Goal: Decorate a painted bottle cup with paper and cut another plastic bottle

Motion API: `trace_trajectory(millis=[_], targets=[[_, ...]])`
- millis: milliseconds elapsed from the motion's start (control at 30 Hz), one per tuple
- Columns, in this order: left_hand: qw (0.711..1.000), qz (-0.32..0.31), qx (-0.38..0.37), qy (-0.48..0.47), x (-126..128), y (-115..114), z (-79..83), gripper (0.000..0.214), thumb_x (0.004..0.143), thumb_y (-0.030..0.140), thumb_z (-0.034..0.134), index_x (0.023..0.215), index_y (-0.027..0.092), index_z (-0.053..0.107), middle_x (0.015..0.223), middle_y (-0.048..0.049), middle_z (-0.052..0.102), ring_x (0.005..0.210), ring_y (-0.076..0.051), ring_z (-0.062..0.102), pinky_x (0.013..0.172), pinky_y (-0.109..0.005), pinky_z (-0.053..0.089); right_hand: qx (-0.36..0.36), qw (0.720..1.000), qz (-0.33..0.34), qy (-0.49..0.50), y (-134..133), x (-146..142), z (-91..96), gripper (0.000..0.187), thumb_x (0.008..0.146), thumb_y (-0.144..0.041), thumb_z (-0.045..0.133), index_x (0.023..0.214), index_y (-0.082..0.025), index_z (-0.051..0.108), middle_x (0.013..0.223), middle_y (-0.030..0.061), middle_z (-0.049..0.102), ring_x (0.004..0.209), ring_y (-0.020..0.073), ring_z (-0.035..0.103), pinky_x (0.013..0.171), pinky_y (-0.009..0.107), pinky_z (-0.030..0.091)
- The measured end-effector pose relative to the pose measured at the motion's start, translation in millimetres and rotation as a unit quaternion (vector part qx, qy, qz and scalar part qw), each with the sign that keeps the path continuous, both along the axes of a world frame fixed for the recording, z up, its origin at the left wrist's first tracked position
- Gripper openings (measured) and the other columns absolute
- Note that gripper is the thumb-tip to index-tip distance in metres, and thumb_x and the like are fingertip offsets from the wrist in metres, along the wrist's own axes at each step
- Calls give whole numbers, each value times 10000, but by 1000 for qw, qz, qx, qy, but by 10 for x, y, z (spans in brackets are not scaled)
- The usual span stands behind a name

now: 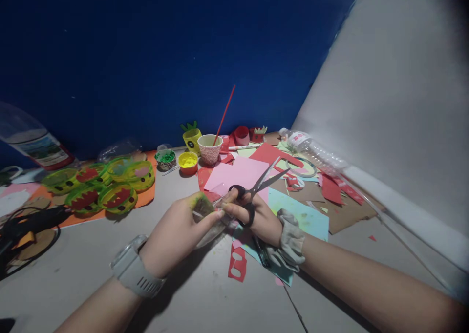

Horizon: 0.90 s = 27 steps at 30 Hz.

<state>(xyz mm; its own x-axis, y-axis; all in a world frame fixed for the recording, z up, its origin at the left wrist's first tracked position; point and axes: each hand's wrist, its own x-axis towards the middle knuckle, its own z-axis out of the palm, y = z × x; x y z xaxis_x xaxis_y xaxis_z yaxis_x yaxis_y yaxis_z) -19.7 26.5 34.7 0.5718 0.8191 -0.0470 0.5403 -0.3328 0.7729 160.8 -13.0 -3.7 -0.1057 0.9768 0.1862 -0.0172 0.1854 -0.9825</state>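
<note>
My left hand [183, 223], a grey watch on its wrist, is closed around a piece of clear plastic [211, 233] that looks like part of a cut bottle. Yellow-green paint marks the skin between thumb and forefinger. Black-handled scissors [259, 184] are in my right hand [262, 220], blades parted and pointing up and away to the right. The thumb and forefinger of that hand also meet at the plastic's edge, close to my left thumb. The far side of the plastic is hidden by my fingers.
Several yellow-green painted rings [117, 198] lie on orange paper at left, near a black glue gun [44, 220]. Behind my hands stand a paper cup [210, 150] with a red stick and a yellow paint pot [188, 163]. Paper scraps and a clear bottle [311, 147] lie at right.
</note>
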Motion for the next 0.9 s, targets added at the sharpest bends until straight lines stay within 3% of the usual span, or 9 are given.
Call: trace_trajectory(millis=[500, 900], targets=[[1000, 8, 7, -1, 18, -4, 4, 334, 805, 526, 519, 743, 199, 542, 670, 26, 623, 612, -151, 565, 555, -248, 388, -11, 1000, -18, 15, -6, -37, 21, 172, 792, -318, 653, 746, -159, 609, 687, -11, 552, 661, 125, 512, 649, 249, 415], [1000, 3, -3, -16, 29, -7, 16, 305, 784, 514, 558, 797, 209, 574, 736, 21, 663, 658, -156, 617, 574, -240, 441, -28, 999, -29, 34, -4, -32, -8, 135, 794, -293, 653, 794, -165, 611, 750, -2, 600, 736, 142, 565, 725, 267, 437]])
